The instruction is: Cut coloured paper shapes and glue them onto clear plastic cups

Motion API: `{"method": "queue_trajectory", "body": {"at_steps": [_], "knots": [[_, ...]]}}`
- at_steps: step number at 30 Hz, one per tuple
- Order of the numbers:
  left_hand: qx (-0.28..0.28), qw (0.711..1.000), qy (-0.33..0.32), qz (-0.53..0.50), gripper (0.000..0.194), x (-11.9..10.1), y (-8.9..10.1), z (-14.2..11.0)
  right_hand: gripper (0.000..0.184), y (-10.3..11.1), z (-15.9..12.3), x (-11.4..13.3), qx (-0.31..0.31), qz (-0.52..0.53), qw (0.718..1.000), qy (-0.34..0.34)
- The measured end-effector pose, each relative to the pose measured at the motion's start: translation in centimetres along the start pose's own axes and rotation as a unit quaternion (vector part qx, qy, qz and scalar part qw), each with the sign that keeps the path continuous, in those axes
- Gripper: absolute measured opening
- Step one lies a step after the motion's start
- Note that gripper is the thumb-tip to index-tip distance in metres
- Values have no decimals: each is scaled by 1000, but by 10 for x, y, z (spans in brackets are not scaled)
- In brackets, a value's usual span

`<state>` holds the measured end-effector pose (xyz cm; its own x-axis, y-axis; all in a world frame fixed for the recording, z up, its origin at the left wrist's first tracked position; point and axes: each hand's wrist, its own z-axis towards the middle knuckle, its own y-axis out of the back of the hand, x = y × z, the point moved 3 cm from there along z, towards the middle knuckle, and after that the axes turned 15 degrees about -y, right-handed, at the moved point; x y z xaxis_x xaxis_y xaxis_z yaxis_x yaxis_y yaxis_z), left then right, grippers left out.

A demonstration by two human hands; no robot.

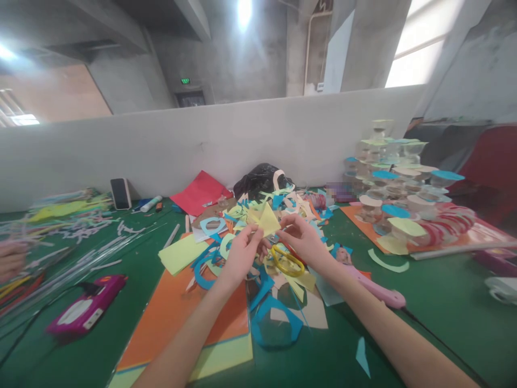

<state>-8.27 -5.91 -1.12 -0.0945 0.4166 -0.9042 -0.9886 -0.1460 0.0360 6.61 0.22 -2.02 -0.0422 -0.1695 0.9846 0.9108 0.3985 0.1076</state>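
My left hand pinches a folded-looking piece of yellow paper between thumb and fingers, a corner pointing up. Close to the paper's right edge is my right hand, its fingers curled together; whether they grip the edge or something small is not clear. Just below and between both hands are scissors with yellow loop handles, their blades mostly hidden. A heap of cut paper scraps in blue, cream, yellow and green lies under and behind the hands, with a blue cut-out ring in front.
Orange sheets lie front left, light-green paper above them. A pink glue gun with a cord is right. Stacked clear cups with paper discs stand back right. A magenta device and another person's hand are left.
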Motion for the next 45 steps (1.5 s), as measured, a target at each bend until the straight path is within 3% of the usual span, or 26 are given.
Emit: {"method": "queue_trajectory", "body": {"at_steps": [5,10,13,17,21,24,28,31,34,40,45], "knots": [[3,1000,-4,4,33,2,-1,0,24,1,1,0,-19,2,1000,3],[22,1000,-7,21,33,0,-5,-2,30,-2,3,-4,14,25,999,-20],[42,997,-10,65,33,-2,-7,-3,38,0,3,-4,27,-1,999,-28],[33,972,-66,221,29,-5,-1,-3,44,2,4,-3,35,-46,998,-39],[41,970,-67,232,30,0,3,-1,40,-1,1,-3,28,-148,987,-52],[38,953,-80,289,30,4,6,3,32,-3,-5,-1,-24,-265,962,-58],[-24,924,-153,348,21,-1,13,9,16,-4,-16,-1,-93,-432,895,-60],[-62,921,-156,351,22,-4,18,10,21,-4,-22,-5,-96,-522,844,-72],[-73,928,-126,344,22,-2,20,9,24,-5,-25,-6,-77,-574,812,-74],[-107,944,-98,296,18,6,23,12,22,-10,-27,5,-83,-616,781,-57],[-163,944,-109,265,17,-3,31,11,27,-10,-27,13,-121,-614,779,-39]]}}
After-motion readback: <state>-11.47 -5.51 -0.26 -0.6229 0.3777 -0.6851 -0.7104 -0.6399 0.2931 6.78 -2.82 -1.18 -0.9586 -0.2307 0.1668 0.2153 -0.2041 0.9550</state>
